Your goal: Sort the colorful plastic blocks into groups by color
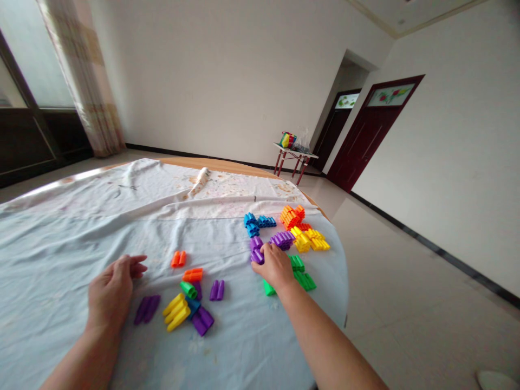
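My right hand (275,265) rests closed on a purple block (257,255) at the edge of a joined cluster of blocks: blue (257,222), purple (282,239), orange (291,216), yellow (311,240) and green (303,273). My left hand (114,290) lies on the cloth with its fingers loosely curled and holds nothing. Nearest to it is a loose purple block (147,308). Between my hands lie loose pieces: two orange blocks (178,259), a yellow one (176,312), a small green one (188,289) and more purple ones (216,290).
A pale blue cloth (60,244) covers the round table, and a stained white cloth (227,189) lies at the far side. The table edge (343,281) drops off at the right. A small red-legged table (294,157) stands by dark doors (365,135).
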Demonstrator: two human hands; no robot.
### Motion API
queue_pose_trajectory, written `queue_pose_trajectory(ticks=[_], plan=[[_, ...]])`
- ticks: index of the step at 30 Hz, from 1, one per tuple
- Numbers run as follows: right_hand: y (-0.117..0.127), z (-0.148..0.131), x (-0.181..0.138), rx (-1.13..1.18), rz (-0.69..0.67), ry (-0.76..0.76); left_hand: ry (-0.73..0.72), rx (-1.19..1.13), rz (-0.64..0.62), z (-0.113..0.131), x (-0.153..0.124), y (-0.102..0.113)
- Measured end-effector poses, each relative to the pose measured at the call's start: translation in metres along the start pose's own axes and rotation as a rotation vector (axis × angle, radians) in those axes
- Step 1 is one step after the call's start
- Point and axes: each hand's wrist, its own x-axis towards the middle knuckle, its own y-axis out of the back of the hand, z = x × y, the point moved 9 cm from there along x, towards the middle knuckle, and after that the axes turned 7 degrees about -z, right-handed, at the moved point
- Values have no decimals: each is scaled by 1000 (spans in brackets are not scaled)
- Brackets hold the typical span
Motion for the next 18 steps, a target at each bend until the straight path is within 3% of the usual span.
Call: queue_pose_trajectory(ticks=[7,11,14,18], plan=[[10,-1,-2,61,19,14,0,-16,-5,-1,1,-1],[21,-39,-15,199,34,266,2,-8,-7,1,-1,-2],[7,-79,-32,274,-101,504,4,-2,-6,1,-1,-2],[-16,-106,-44,294,-225,615,6,-1,-3,1,0,0]])
